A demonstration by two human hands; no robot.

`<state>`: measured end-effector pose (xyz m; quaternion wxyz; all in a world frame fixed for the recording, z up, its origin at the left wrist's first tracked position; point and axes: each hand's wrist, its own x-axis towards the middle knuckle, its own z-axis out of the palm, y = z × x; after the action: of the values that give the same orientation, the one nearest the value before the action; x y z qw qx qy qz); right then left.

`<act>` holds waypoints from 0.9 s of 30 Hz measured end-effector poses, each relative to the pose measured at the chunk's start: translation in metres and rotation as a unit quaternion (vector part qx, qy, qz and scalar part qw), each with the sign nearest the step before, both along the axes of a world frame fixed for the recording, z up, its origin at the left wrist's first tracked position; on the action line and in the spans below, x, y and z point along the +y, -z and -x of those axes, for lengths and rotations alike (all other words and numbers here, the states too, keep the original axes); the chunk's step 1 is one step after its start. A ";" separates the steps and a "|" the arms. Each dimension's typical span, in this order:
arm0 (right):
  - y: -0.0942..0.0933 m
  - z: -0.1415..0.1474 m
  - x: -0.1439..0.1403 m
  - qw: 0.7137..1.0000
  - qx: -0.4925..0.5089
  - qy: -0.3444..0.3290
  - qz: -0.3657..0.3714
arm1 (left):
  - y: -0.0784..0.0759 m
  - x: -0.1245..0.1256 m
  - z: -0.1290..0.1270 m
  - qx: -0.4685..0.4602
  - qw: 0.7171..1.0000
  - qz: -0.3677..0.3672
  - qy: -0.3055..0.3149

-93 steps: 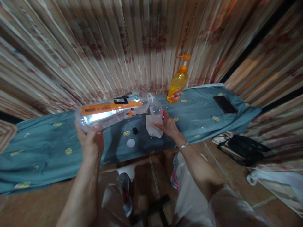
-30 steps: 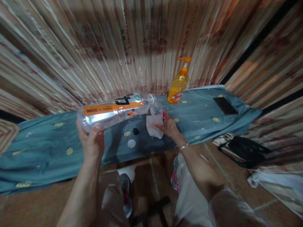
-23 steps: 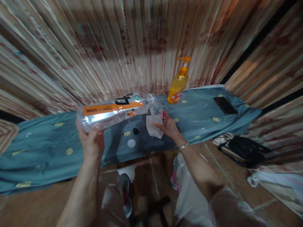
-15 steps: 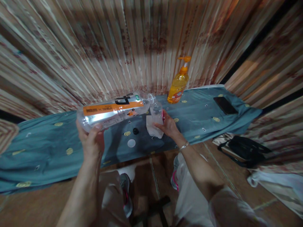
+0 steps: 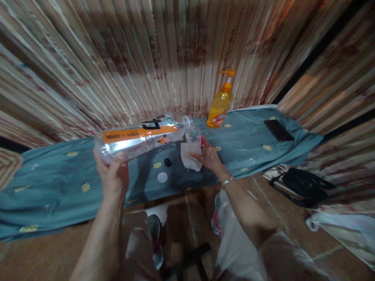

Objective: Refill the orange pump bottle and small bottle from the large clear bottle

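My left hand [image 5: 113, 168] is wrapped round the base of a large clear plastic bottle [image 5: 140, 134] with an orange and silver label. The large bottle lies nearly level in the air, its neck pointing right. Its mouth meets the mouth of a small clear bottle [image 5: 193, 134], or overlaps it in view; whether liquid passes I cannot tell. The small bottle stands slightly tilted, with my right hand [image 5: 207, 155] closed on its lower part. A white tissue-like piece [image 5: 189, 158] shows beside my right fingers. On the cloth lie a black cap [image 5: 167, 162] and a whitish disc [image 5: 162, 177].
An orange pump bottle [image 5: 219, 109] stands near the back of the blue cloth-covered table [image 5: 58, 175]. A dark phone [image 5: 278, 130] lies on the right. A pleated curtain [image 5: 131, 58] hangs behind; a black bag [image 5: 304, 185] is at the lower right.
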<state>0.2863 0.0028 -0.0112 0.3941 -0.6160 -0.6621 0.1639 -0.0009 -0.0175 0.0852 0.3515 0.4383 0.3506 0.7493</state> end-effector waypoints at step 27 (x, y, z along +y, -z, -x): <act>0.000 0.000 0.000 1.000 0.011 0.005 0.004 | -0.001 0.001 0.000 0.017 1.000 -0.008 -0.006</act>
<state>0.2861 0.0026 -0.0114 0.3995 -0.6194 -0.6537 0.1714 -0.0004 -0.0165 0.0859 0.3371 0.4518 0.3536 0.7465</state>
